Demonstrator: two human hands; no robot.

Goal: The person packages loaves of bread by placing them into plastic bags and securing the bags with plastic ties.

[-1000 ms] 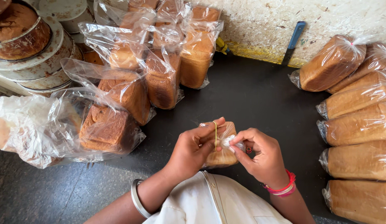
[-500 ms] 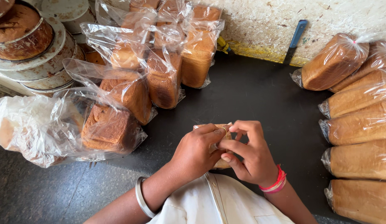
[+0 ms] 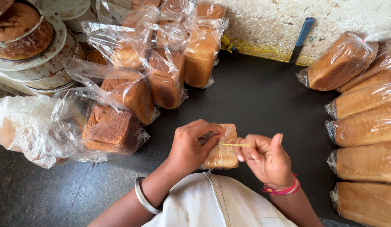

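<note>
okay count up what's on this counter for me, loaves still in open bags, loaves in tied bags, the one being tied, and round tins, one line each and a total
Open-bag loaves, left and centre: about 7, overlapping plastic makes it uncertain
Tied-bag loaves, right: 7
Loaf being tied, gripped by left hand, right hand stretching a yellow band: 1
Round tins, stacked: about 4
Total: about 19

Bagged loaf point(image 3: 223, 153) between both hands
</note>
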